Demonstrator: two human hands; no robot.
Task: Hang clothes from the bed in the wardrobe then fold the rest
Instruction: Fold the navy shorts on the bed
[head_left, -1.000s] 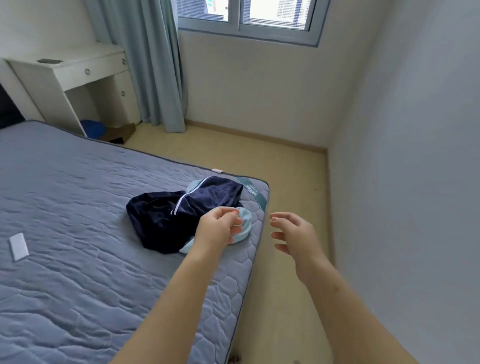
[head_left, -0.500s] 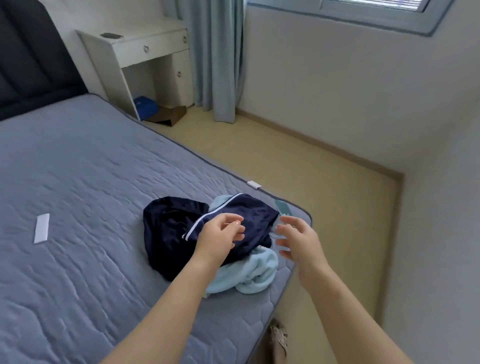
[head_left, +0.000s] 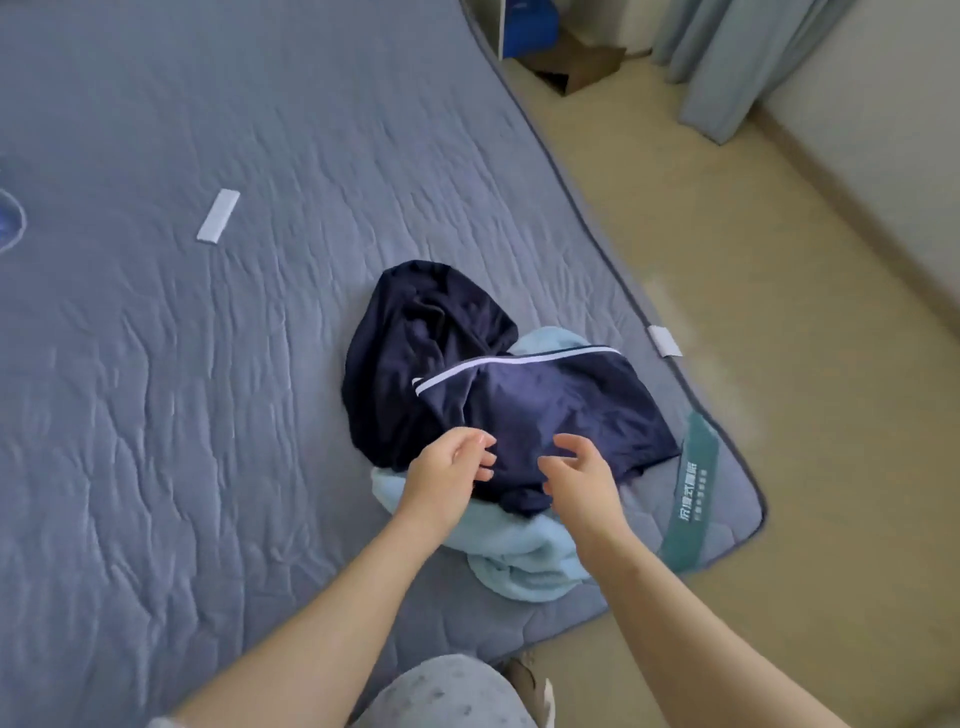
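A crumpled navy garment (head_left: 498, 379) with a white stripe lies on top of a light blue fleecy garment (head_left: 524, 561) near the foot corner of the grey-blue quilted bed (head_left: 218, 364). My left hand (head_left: 447, 473) hovers over the navy garment's near edge with fingers loosely curled and holds nothing. My right hand (head_left: 582, 483) hangs just to its right, fingers spread and bent above the same edge, also holding nothing. Whether either hand touches the cloth I cannot tell.
A small white strip (head_left: 218, 215) lies on the bed to the upper left. A green label band (head_left: 693, 488) crosses the mattress corner. Beige floor (head_left: 779, 364) lies to the right, with a curtain (head_left: 737, 62) and a box (head_left: 576, 65) at the top. My knee (head_left: 447, 693) shows at the bottom.
The view has dropped down onto the bed and come closer. Both hands have moved in over the navy garment and now sit close together at its near edge.
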